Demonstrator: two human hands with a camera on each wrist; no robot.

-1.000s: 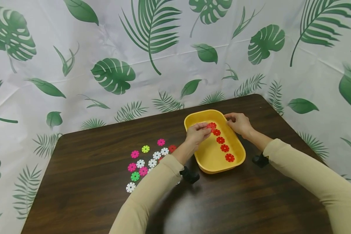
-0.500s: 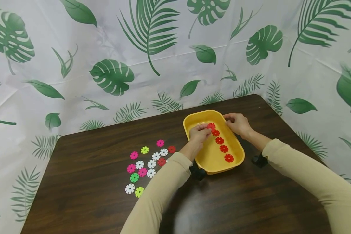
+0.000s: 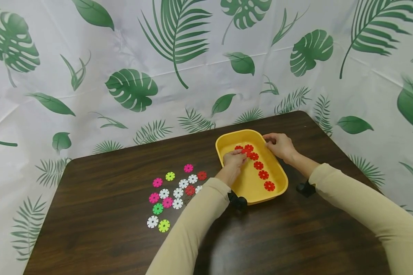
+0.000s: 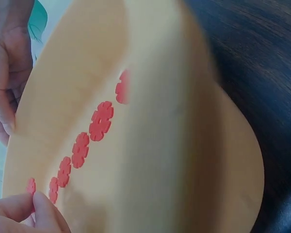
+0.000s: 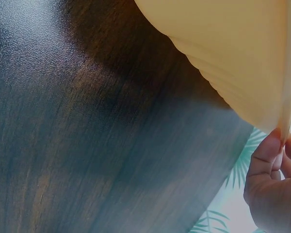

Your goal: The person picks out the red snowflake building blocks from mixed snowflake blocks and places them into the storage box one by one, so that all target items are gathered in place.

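Red notched plastic discs (image 3: 263,175) lie in a slanting row inside the yellow tray (image 3: 283,177), with more red ones near its far end. My left hand (image 3: 234,158) is inside the tray at the far end of that row. Its thumb and fingertip pinch a red notched disc (image 4: 31,185) in the left wrist view, and the fingers partly hide the discs around it. At the tray's far right side, my right hand (image 3: 281,147) holds the rim. Thumb and fingers of the right hand (image 5: 276,179) pinch that rim in the right wrist view.
Left of the tray, loose notched discs in white (image 3: 178,193), pink (image 3: 157,182), yellow (image 3: 170,176), green (image 3: 158,208) and red (image 3: 202,175) lie on the dark wooden table (image 3: 99,214). A leaf-patterned cloth (image 3: 192,95) hangs behind the table.
My left hand has drawn slightly back toward me, and a red disc beyond its fingers has come into view. The right hand has stayed at the rim.
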